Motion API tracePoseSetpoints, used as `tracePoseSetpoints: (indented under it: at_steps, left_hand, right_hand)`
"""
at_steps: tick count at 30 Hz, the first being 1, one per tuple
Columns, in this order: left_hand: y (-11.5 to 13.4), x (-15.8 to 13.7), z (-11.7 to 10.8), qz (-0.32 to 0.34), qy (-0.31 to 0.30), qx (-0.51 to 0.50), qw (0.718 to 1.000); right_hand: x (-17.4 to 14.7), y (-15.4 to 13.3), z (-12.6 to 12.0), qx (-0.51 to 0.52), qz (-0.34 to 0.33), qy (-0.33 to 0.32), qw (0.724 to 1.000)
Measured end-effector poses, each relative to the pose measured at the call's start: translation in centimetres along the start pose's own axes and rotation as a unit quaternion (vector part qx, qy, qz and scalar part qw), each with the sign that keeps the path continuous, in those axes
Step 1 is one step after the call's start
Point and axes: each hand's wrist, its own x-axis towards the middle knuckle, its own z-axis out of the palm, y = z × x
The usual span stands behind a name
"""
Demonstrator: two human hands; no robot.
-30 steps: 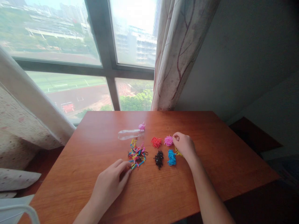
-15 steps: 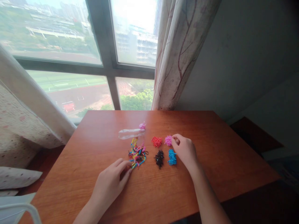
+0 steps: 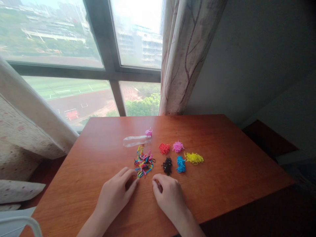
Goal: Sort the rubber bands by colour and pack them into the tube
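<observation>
A mixed heap of small coloured rubber bands [image 3: 144,162] lies in the middle of the table. At its near left edge is my left hand [image 3: 118,187], thumb and forefinger drawn together beside the lowest bands; anything between them is too small to make out. My right hand [image 3: 170,191] rests just right of and nearer than the heap, fingertips pinched, their contents hidden. Sorted by colour, piles of red bands [image 3: 164,148], pink bands [image 3: 178,146], black bands [image 3: 167,166], blue bands [image 3: 181,164] and yellow bands [image 3: 194,158] lie farther right.
Behind the heap, a clear plastic bottle-like container [image 3: 135,141] with a pink top [image 3: 148,132] lies on its side. The brown wooden table [image 3: 98,138] stands against a window, with curtains [image 3: 182,59] on both sides. A white curved rail [image 3: 27,220] shows at lower left.
My right hand has moved from the pink pile left and toward me, beside the mixed heap, uncovering the yellow pile. My left hand stays by the heap. The view has shifted slightly.
</observation>
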Motion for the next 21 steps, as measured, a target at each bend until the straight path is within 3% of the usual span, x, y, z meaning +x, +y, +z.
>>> tracePoseSetpoints:
  at_steps: [21]
  left_hand:
    - [-0.12, 0.05, 0.04, 0.018, 0.008, 0.007, 1.0]
  right_hand:
    - [-0.04, -0.48, 0.33, -0.032, -0.01, 0.01, 0.999]
